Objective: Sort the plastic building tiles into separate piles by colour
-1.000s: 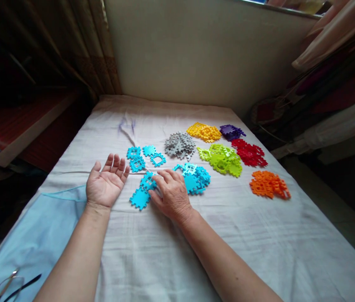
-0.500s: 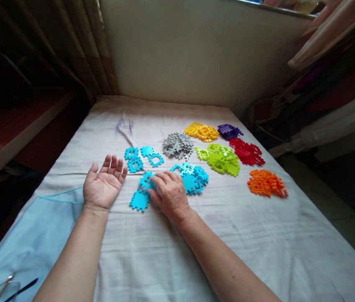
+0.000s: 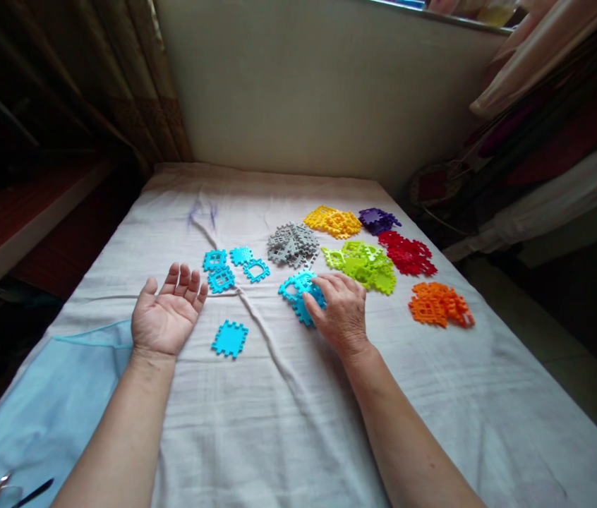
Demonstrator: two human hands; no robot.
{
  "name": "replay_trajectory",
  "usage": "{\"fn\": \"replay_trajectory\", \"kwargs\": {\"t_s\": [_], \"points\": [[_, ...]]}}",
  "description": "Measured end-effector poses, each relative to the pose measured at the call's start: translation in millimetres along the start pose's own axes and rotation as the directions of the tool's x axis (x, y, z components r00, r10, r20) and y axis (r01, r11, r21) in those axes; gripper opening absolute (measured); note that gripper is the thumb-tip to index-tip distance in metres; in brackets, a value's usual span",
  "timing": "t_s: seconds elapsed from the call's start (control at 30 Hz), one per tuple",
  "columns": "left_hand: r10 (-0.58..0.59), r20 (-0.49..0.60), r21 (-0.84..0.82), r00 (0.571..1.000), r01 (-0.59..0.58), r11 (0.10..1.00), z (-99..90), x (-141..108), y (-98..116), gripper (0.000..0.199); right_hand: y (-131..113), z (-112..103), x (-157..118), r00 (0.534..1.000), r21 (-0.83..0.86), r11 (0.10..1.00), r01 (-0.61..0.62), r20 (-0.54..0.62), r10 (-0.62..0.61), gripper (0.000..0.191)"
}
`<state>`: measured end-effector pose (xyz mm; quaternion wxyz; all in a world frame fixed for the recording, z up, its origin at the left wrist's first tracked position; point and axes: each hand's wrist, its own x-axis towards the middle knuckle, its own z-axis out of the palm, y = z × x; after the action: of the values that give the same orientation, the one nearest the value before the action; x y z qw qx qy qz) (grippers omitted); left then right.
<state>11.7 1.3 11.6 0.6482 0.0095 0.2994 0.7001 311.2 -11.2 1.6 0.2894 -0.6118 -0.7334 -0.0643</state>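
Observation:
My left hand (image 3: 166, 314) rests palm up on the cloth, its fingers loosely spread and nothing in it. My right hand (image 3: 339, 307) is over the pile of blue interlocking tiles (image 3: 294, 291), its thumb and curled fingers closed on blue tile at the pile's right side and covering part of it. Just beyond my left fingertips lie several blue tiles, among them a window-shaped tile (image 3: 221, 279) and an open-frame tile (image 3: 257, 270). A solid square blue tile (image 3: 230, 339) lies alone between my forearms.
Behind and right of the blue pile are heaps of grey (image 3: 293, 245), yellow (image 3: 333, 221), purple (image 3: 379, 220), lime green (image 3: 360, 264), red (image 3: 407, 252) and orange (image 3: 441, 305) tiles. A light blue cloth (image 3: 65, 395) and glasses (image 3: 13, 490) lie at the left.
My right hand has moved right, from the window tile beside the solid blue one to the blue pile. That window tile no longer lies there. My left hand stays palm up.

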Motion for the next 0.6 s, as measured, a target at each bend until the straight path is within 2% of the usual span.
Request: {"fn": "replay_trajectory", "kwargs": {"t_s": [0.2,0.4,0.6], "points": [[-0.008,0.030,0.010,1.000,0.008,1.000,-1.7,1.1,0.7,0.027,0.3,5.8,-1.9,1.000,0.001,1.000,-0.019,0.008,0.019,0.025],[-0.011,0.006,0.002,1.000,0.011,1.000,-0.5,0.0,0.6,0.030,0.1,6.3,-1.6,1.000,0.000,1.000,-0.020,-0.014,0.020,0.023],[-0.006,-0.017,-0.011,1.000,0.006,1.000,3.7,-3.2,-0.9,0.032,-10.0,2.7,1.1,0.999,0.057,0.998,0.041,-0.013,-0.040,0.021]]}}
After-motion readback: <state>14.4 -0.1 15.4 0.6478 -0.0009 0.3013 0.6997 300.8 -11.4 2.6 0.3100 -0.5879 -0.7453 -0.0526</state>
